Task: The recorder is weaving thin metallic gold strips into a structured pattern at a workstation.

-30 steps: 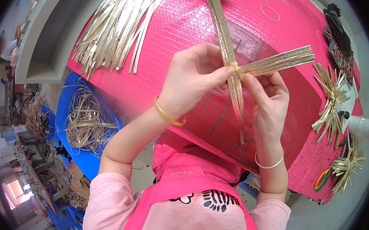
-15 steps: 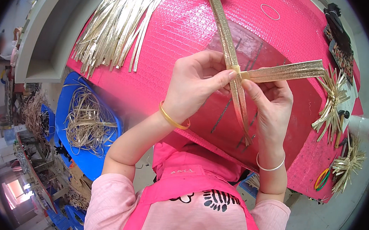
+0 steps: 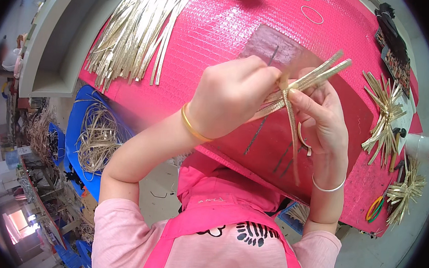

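Note:
Between my hands is a crossed bunch of flat, shiny gold strips [image 3: 323, 73]. My right hand [image 3: 331, 115] pinches it at the crossing between thumb and fingers. One end of the bunch points up and right; other strips run down-left behind my left hand, and a thin one dangles below. My left hand [image 3: 232, 98] is curled into a fist just left of the crossing, its fingertips closed on a blurred gold strip there. Its back hides part of the bunch. Beneath both hands lies a dark red mat [image 3: 267, 155] with black lines.
Loose gold strips [image 3: 132, 33] are piled at the table's far left. Left of the table, a blue tub [image 3: 74, 116] contains tangled strips [image 3: 97, 136]. Two tied gold bunches, one farther [image 3: 386, 113] and one nearer [image 3: 406, 190], lie at right beside a hammer [image 3: 396, 144].
The bunch has turned, and its long upper arm no longer stands up beyond my left hand. My left hand has gone from a thumb pinch to a fist; my right hand has moved slightly right.

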The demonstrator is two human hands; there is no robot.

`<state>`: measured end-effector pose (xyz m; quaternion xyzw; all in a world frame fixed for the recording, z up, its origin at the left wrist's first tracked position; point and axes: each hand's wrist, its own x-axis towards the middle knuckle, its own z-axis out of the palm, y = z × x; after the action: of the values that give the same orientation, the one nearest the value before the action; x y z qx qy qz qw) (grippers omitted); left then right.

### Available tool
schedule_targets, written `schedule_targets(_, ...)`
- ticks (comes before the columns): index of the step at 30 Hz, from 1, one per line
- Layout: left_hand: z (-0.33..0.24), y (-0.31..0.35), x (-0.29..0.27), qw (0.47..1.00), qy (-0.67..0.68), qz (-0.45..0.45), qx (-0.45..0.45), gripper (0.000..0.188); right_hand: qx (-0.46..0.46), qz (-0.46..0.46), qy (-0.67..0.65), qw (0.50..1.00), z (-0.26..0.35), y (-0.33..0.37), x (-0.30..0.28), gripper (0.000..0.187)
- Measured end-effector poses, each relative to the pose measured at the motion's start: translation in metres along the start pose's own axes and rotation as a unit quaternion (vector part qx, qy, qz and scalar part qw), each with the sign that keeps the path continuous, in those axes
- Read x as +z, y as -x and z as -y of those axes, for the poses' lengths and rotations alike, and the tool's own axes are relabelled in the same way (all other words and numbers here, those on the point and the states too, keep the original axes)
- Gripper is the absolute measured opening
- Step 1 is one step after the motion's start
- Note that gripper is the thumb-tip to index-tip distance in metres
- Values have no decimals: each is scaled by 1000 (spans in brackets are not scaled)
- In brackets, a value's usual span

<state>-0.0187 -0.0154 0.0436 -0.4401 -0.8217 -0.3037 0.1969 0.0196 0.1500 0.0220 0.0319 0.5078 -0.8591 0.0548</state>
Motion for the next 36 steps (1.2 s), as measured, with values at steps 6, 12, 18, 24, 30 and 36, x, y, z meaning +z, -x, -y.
schedule_targets(6, -8, 0, -5, 755, 488, 67, -432, 15, -33, -30, 33, 998, 0, -1, 8, 35)
schedule_targets(12, 2, 13, 22, 939, 246, -31, -240, 18, -107, -56, 177, 977, 2, -4, 10, 23)
schedule_targets(18, 13, 4, 13, 998, -25, -38, 50, 12, 103, 63, 128, 984, 28, -17, -5, 20)
schedule_targets(24, 7, 4, 9, 999, -13, -31, -16, 14, 100, 72, -41, 992, 4, -21, -4, 29)
schedule_targets(30, -4, 14, 23, 863, 336, -125, -356, 10, -108, 21, 176, 978, -21, -21, 0, 14)
schedule_targets(36, 3, 12, 19, 968, 115, -52, -218, 17, -290, -28, 517, 805, -13, -15, 8, 9)
